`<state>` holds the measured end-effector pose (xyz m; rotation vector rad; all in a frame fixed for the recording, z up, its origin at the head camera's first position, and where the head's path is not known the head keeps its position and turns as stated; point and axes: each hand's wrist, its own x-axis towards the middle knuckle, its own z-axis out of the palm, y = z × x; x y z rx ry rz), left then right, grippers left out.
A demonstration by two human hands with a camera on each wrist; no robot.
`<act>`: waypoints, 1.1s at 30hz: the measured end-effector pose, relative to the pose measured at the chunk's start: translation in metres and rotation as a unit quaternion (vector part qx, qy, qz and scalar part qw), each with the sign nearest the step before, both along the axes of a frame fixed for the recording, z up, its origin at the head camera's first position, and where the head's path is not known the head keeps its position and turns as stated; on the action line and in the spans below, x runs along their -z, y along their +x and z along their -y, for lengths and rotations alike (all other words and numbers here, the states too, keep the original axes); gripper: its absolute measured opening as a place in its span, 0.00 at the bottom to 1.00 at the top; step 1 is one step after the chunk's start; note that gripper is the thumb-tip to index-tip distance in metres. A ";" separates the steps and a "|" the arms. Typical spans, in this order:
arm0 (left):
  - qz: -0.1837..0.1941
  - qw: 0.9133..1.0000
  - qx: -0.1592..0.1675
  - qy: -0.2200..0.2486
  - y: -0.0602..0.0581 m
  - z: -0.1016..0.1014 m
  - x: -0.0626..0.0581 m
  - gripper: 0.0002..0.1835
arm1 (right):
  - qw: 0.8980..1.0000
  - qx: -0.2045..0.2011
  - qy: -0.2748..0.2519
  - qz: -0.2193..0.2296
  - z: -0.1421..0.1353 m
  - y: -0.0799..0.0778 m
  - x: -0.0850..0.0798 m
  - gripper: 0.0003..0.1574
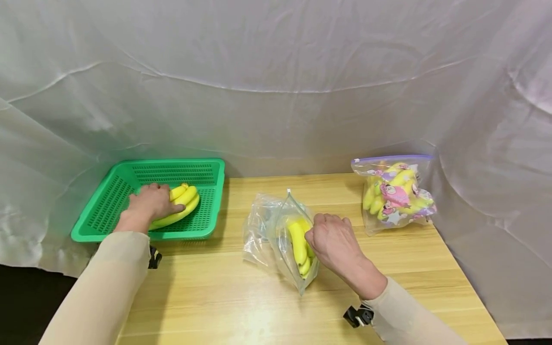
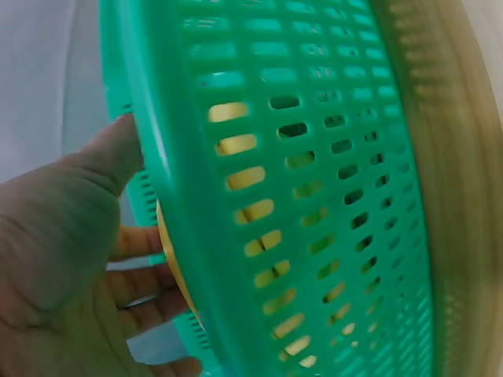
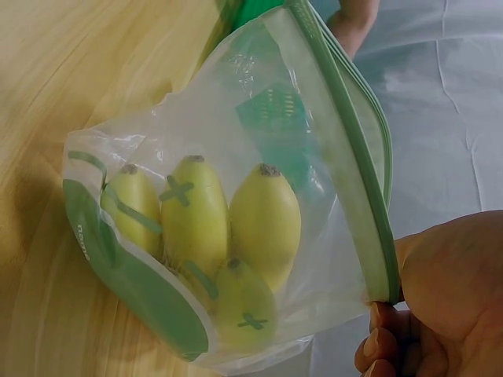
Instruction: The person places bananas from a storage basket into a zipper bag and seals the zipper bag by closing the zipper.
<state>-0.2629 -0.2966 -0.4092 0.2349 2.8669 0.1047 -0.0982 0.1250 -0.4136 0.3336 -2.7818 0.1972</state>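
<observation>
Inside the green basket lies a bunch of yellow bananas. My left hand reaches over the near rim onto this bunch, its fingers spread. From the left wrist view, the basket wall hides most of the fruit, and yellow shows through its slots. My right hand pinches the green zip edge of a clear zip bag between thumb and curled fingers. The bag's mouth gapes, and several bananas sit within it.
At the back right of the wooden table stands a printed zip bag with a purple top, full of bananas. Crumpled clear plastic lies left of the green-edged bag. Grey cloth hangs behind and on both sides.
</observation>
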 end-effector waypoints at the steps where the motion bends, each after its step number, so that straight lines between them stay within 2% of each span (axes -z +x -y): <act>1: 0.001 1.000 0.004 -0.011 -0.001 -0.002 0.000 0.53 | 1.000 0.000 0.001 -0.001 0.000 0.000 0.000 0.14; 6: 0.003 0.999 0.020 -0.045 -0.005 -0.006 0.001 0.53 | 1.000 0.001 0.003 -0.006 -0.001 0.000 0.001 0.13; 14: 0.019 0.999 0.010 -0.040 -0.014 -0.008 0.009 0.54 | 1.000 0.002 0.001 -0.010 -0.002 -0.001 0.001 0.14; 20: 0.028 0.999 0.001 -0.021 -0.016 -0.007 0.011 0.54 | 1.000 0.002 0.001 -0.021 -0.002 0.001 0.001 0.14; 26: 0.019 1.000 -0.009 -0.012 -0.013 -0.004 0.005 0.54 | 1.000 0.002 0.001 -0.019 -0.002 0.000 0.002 0.14; 33: -0.014 0.999 0.013 -0.027 -0.008 -0.007 -0.011 0.52 | 1.000 0.001 0.006 -0.012 -0.002 0.001 0.002 0.14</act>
